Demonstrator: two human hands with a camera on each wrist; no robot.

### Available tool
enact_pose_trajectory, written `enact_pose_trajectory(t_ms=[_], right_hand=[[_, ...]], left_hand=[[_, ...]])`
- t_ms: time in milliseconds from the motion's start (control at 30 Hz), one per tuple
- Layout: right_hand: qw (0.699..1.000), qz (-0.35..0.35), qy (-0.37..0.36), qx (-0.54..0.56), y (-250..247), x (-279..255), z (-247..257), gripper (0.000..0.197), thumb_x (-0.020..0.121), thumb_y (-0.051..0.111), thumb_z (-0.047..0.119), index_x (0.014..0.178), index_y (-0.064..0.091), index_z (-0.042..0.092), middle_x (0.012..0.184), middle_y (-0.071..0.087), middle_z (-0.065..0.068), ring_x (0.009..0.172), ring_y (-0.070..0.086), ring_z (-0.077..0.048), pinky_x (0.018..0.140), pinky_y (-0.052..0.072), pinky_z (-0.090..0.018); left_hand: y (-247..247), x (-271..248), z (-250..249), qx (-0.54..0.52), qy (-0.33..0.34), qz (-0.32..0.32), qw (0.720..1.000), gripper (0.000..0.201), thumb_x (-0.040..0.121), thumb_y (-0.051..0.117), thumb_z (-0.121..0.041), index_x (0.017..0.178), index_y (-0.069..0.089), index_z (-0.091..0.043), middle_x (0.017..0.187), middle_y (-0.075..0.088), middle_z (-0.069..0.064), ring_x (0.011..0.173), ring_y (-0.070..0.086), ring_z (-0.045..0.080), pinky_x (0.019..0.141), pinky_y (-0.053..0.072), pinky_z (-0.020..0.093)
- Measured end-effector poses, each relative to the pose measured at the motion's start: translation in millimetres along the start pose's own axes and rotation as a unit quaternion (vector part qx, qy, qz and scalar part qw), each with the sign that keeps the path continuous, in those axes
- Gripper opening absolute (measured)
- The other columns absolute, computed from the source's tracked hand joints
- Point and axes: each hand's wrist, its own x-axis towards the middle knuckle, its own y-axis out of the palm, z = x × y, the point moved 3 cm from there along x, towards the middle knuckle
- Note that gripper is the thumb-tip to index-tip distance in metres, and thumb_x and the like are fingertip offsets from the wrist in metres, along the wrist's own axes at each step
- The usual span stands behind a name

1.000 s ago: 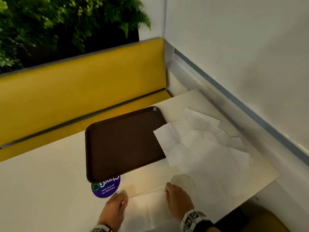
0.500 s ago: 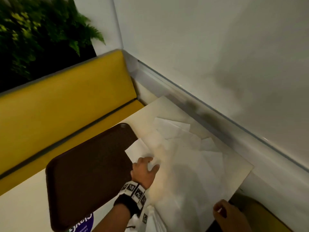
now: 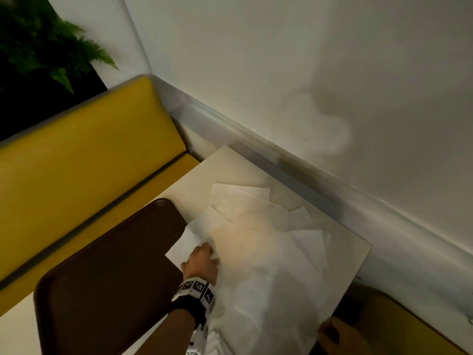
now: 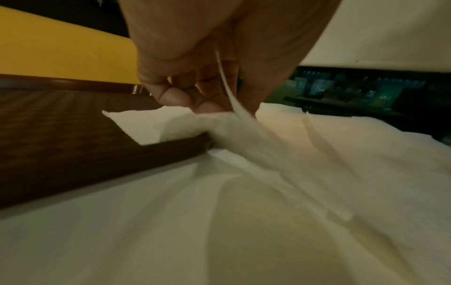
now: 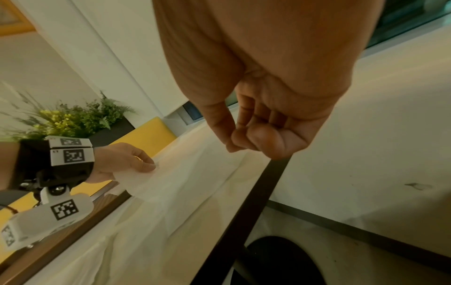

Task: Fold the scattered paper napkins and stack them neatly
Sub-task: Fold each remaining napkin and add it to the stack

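**Left hand pinches one napkin at the tray's edge**

The napkin (image 3: 188, 245) in play lies half on the brown tray (image 3: 110, 272), its corner draped over the tray's right rim and the rest trailing down onto the tabletop (image 3: 230, 162). The left hand (image 3: 202, 263) has its fingers (image 4: 171, 94) curled and closed on a raised fold of this sheet, thumb against fingertips, so the paper stands up in a thin ridge between them in the left wrist view.

To the right of that hand, the other loose napkins (image 3: 258, 208) lie spread in overlapping, unfolded layers over most of the tabletop's right part, reaching toward its far corner by the wall (image 3: 281, 73). Motion blur softens the middle of the pile, so individual sheets there cannot be told apart.

The right hand (image 5: 268, 131) hangs off the tabletop's near right edge, above the floor, its fingers loosely curled toward the palm and holding nothing.

A yellow bench (image 3: 84, 160) runs behind the tray, and a green fern (image 3: 51, 52) sits above its backrest in the far left corner. A banded wrist mount (image 3: 197, 290) with black-and-white markers wraps the left wrist.
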Motion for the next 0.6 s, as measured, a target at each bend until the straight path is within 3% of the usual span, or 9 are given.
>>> enact_pose_trajectory(t_ms=[33,67,100,133,200,367,533,600], right_hand=[[0.999,-0.001,-0.021,0.041,-39.8,-76.4,67.7,0.019,0.077,0.078,0.023,0.075,0.06,0.028,0.093,0.064,0.012,0.079,0.058,-0.003,0.075,0.044,-0.014],[0.999,-0.011,-0.02,0.028,-69.1,-138.9,122.1,0.015,0.085,0.07,0.025,0.078,0.056,0.026,0.086,0.063,0.012,0.073,0.055,0.002,0.064,0.041,-0.009],[0.998,-0.021,-0.055,0.034,-76.9,-154.3,132.2,0.014,0.088,0.066,0.027,0.08,0.055,0.025,0.084,0.063,0.01,0.071,0.055,0.001,0.06,0.04,-0.007],[0.993,-0.053,-0.106,-0.011,-78.3,-154.2,137.4,0.013,0.089,0.064,0.027,0.081,0.054,0.024,0.084,0.064,0.006,0.07,0.056,-0.001,0.059,0.04,-0.007],[0.996,-0.036,-0.066,0.039,-78.6,-147.1,136.9,0.013,0.089,0.064,0.026,0.081,0.054,0.024,0.084,0.065,0.002,0.072,0.06,-0.004,0.06,0.041,-0.008],[0.99,-0.057,-0.122,0.041,-71.4,-142.4,137.5,0.01,0.088,0.064,0.023,0.082,0.058,0.02,0.079,0.067,0.002,0.071,0.063,-0.004,0.06,0.043,-0.007],[0.99,-0.044,-0.129,0.038,-62.2,-145.7,140.1,0.006,0.086,0.065,0.02,0.082,0.061,0.016,0.074,0.069,-0.003,0.067,0.064,-0.005,0.061,0.042,-0.006],[0.989,-0.038,-0.136,0.048,-59.5,-145.2,139.6,0.006,0.086,0.065,0.02,0.082,0.061,0.018,0.073,0.069,-0.001,0.067,0.064,-0.005,0.063,0.043,-0.007]], left_hand=[[-2.7,-1.2,0.0,0.001,0.005,-0.005,1.0,0.017,0.09,0.06,-0.027,0.105,0.054,-0.022,0.112,0.059,-0.001,0.105,0.057,0.021,0.095,0.041,0.041],[-4.6,-2.2,1.2,-0.004,0.004,-0.008,1.0,0.015,0.09,0.06,-0.027,0.103,0.055,-0.022,0.11,0.06,-0.001,0.104,0.058,0.021,0.094,0.043,0.041],[-6.7,-3.1,3.0,-0.018,-0.001,-0.01,1.0,0.015,0.089,0.061,-0.026,0.103,0.055,-0.021,0.109,0.061,-0.001,0.103,0.058,0.021,0.094,0.045,0.042],[-7.5,-3.8,5.2,-0.04,-0.009,-0.009,0.999,0.017,0.089,0.062,-0.026,0.103,0.055,-0.02,0.107,0.061,0.0,0.103,0.058,0.021,0.094,0.046,0.042],[-10.0,-5.7,9.5,-0.086,-0.024,-0.012,0.996,0.019,0.087,0.066,-0.027,0.102,0.055,-0.019,0.101,0.063,0.0,0.101,0.059,0.022,0.093,0.048,0.042],[-15.9,-12.1,20.7,-0.13,-0.016,-0.026,0.991,0.014,0.084,0.07,-0.032,0.087,0.058,-0.025,0.092,0.066,-0.003,0.093,0.062,0.02,0.09,0.05,0.041],[-22.4,-19.2,22.5,-0.17,-0.001,-0.044,0.984,0.011,0.086,0.069,-0.027,0.082,0.059,-0.022,0.086,0.063,-0.003,0.081,0.059,0.015,0.077,0.044,0.024],[-23.7,-22.3,18.4,-0.176,0.015,-0.062,0.982,0.011,0.087,0.067,-0.027,0.083,0.061,-0.021,0.085,0.061,-0.001,0.078,0.058,0.014,0.072,0.04,0.023]])
